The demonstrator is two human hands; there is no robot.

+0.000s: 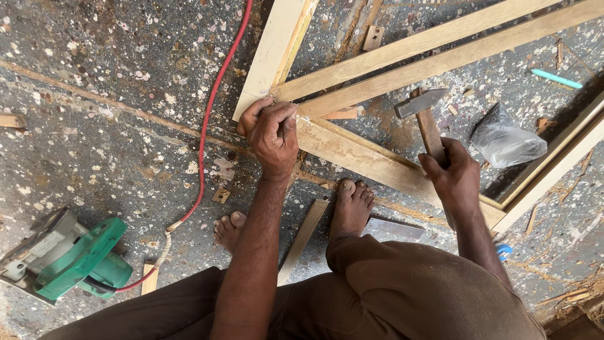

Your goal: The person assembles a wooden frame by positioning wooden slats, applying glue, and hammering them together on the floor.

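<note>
Fingers of the left hand pinch shut at the corner joint of a wooden frame, right where two slanting rails meet the pale upright board. What they pinch is too small to make out; it may be a nail being set at the joint. The right hand is wrapped tight around the wooden handle of a hammer, its steel head raised just to the right of the joint and clear of the wood.

The step in hand looks like fixing the joint: one hand steadies the spot, the other has the hammer poised. The next move would call for a short, square blow onto the pinched point, with the left fingers kept out of the head's path.

The left forearm runs straight down from the joint toward the person's lap, wrist bent slightly; the right arm angles in from the lower right, wrist cocked. The person squats on the speckled floor, one bare foot planted on the frame just below the joint. Left of the joint a red cable trails to a green power saw; to the right lies a clear plastic bag.
</note>
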